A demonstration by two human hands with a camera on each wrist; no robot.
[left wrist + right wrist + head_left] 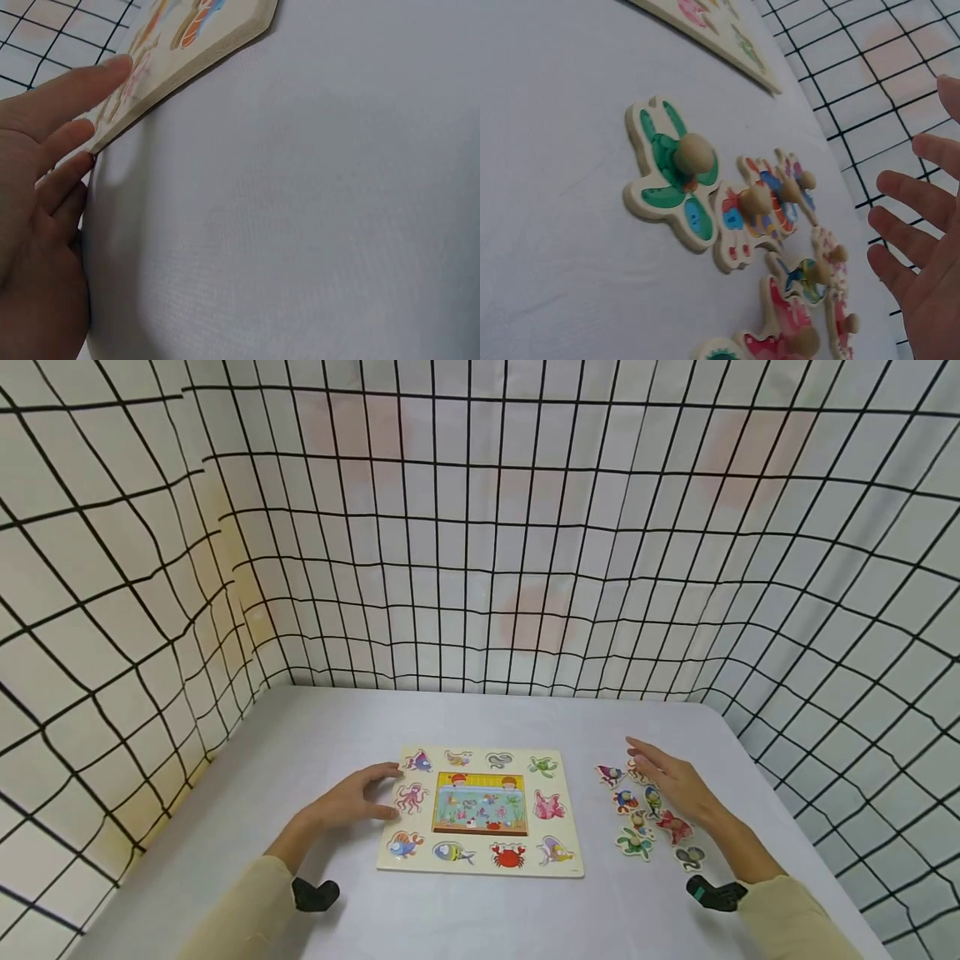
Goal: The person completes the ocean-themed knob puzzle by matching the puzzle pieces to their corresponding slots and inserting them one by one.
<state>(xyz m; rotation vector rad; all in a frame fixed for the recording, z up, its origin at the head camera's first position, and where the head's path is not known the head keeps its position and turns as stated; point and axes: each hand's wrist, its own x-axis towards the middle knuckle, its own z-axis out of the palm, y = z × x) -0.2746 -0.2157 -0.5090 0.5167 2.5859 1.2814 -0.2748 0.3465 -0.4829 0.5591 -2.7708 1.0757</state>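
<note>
Nearest us, we see the puzzle board (482, 847) flat on the table (480, 914), perhaps centred to suit both hands. Just right of it we find loose pieces (638, 822) clustered knobs (694, 154) up, likely for easy pinching. At the board's left edge the left hand (348, 797) has loose fingers, clasping nothing, seemingly to steady it; the right hand (678, 785) hovers above the pieces, fingers extended and unladen. Beyond stands black mesh (468, 465).

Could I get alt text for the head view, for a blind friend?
A person's left grip, a bare hand, is at the left edge of a sea-animal puzzle board; the right grip hovers near loose animal pieces on a white table, with black grid lines behind.
</note>
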